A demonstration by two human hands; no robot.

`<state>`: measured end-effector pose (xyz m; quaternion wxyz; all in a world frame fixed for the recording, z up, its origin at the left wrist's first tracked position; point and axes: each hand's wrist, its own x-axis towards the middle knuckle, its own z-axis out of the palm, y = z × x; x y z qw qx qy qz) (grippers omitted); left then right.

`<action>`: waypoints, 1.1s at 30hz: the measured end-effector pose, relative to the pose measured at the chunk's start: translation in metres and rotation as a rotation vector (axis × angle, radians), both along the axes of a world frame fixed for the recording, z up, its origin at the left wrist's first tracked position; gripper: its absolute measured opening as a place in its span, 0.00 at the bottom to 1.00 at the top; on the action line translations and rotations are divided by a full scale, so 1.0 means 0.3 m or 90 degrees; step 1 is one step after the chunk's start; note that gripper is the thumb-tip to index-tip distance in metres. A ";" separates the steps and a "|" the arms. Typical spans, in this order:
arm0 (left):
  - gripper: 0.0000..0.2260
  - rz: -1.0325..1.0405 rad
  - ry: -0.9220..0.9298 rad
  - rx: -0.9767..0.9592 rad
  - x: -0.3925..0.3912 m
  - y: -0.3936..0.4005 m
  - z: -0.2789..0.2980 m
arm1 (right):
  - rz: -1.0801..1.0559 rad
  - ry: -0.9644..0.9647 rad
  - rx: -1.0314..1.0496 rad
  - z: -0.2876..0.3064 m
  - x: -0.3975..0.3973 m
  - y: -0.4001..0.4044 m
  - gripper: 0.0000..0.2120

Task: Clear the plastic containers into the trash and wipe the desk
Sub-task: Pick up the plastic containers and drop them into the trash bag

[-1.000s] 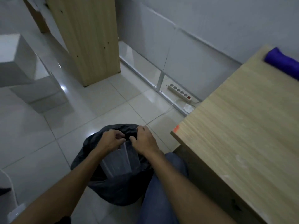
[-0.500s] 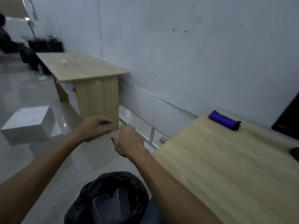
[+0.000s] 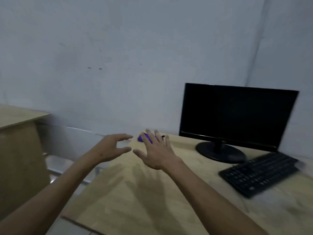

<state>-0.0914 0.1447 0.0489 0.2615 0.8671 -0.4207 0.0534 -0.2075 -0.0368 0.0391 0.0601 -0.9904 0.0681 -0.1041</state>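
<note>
A rolled purple cloth [image 3: 142, 137] lies at the far left corner of the wooden desk [image 3: 135, 197]. My right hand [image 3: 155, 151] hovers over the desk just in front of the cloth, fingers spread, partly hiding it and holding nothing. My left hand [image 3: 111, 148] is in the air beside the desk's left edge, fingers relaxed and empty. The trash bag and the plastic containers are out of view.
A black monitor [image 3: 235, 116] stands at the back right of the desk, with a black keyboard [image 3: 259, 173] in front of it. A second wooden desk [image 3: 18, 150] stands to the left. The wall runs close behind.
The view has swung up and right from the trash bag on the floor to the desk. Both hands left the bag and reached forward toward the purple cloth.
</note>
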 end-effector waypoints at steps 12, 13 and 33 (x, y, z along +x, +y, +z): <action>0.28 -0.297 -0.052 0.061 -0.469 -0.894 -0.098 | -0.308 -0.015 0.035 -0.083 -0.690 -0.731 0.37; 0.29 -0.307 -0.057 0.071 -0.513 -0.951 -0.107 | -0.338 -0.014 0.039 -0.089 -0.739 -0.765 0.37; 0.06 -0.299 0.654 -0.082 -1.088 -1.874 -0.236 | -0.720 -0.070 -0.020 -0.263 -1.375 -1.477 0.21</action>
